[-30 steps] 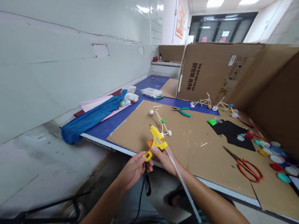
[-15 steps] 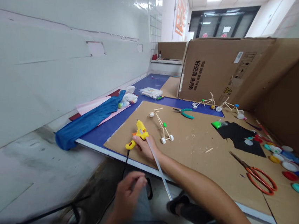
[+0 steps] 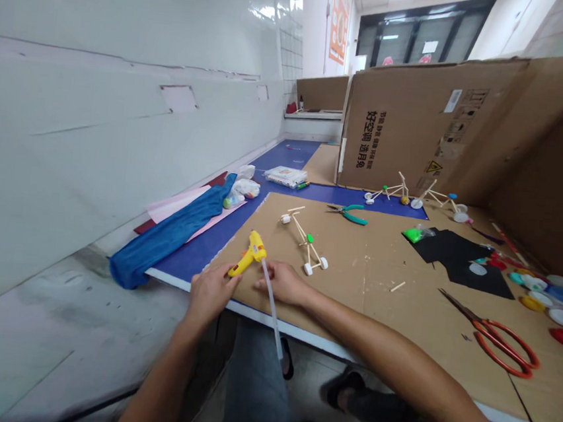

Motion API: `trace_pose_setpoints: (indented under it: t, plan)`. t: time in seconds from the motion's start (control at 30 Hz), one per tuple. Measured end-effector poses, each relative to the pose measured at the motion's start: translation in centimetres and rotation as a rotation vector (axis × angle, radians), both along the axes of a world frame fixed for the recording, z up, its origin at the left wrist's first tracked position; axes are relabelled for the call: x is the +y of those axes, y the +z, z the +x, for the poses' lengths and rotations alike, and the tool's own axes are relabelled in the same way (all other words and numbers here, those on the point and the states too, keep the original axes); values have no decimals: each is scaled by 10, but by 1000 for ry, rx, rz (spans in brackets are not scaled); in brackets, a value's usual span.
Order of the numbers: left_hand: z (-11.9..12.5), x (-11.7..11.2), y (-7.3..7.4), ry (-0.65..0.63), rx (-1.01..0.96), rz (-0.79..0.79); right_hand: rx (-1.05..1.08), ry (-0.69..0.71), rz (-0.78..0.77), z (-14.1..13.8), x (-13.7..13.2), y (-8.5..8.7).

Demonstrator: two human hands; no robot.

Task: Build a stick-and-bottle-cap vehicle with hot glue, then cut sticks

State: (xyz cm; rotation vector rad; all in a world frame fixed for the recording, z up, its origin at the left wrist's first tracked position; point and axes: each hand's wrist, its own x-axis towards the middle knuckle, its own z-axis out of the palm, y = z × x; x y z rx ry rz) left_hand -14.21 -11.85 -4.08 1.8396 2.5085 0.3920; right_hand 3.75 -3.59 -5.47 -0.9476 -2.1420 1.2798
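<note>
A yellow glue gun [image 3: 251, 253] sits in the air just above the near edge of the counter, low in the middle of the view, with its handle end pointing down and to the left. A long, clear glue stick [image 3: 268, 303] runs down from near the gun, past the counter edge, toward the person's lap.

The left hand [image 3: 211, 295] is curled, with its fingers close under the gun's handle. I cannot tell if it is gripping tight. The right hand [image 3: 282, 284] lies flat and low, with its fingers pressed together and their tips by the stick. I cannot tell if they pinch it.

The gun looks light and made of smooth plastic, so it would likely be easy to lift. The handle looks like the best place to hold it, and the tip is best kept away from skin. The stick looks thin and a bit bendy, so holding it near the middle may stop it from wobbling.

Just to the right of the hands, a small cart made of thin sticks [image 3: 303, 243] stands on a big cardboard sheet [image 3: 366, 312]. Green pliers [image 3: 347, 213] lie above it. Red scissors [image 3: 493, 341] lie on the right. Two more stick carts [image 3: 412, 197] sit near the far edge of the sheet, and a blue cloth [image 3: 169, 243] lies on the left.
</note>
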Motion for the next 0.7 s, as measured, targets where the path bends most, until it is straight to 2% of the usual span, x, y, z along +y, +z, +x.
trace_pose_setpoints:
  t: [0.07,0.13,0.23,0.33,0.53,0.6,0.7]
  plan:
    - [-17,8,1,6,32,-60,-119,-4,171,26,0,11]
    - [-33,16,1,0,83,-109,-163,-60,273,51,7,29]
    - [-47,26,-1,-39,154,-118,-196,-252,336,76,33,57]
    - [-51,32,-2,-53,187,-121,-289,-372,354,83,64,73]
    - [-43,38,3,-47,175,-178,-363,-380,275,71,102,68]
    - [-40,41,10,-46,165,-180,-383,-378,258,68,108,66]
    - [-33,53,25,-64,159,-84,-410,-367,258,65,114,68]
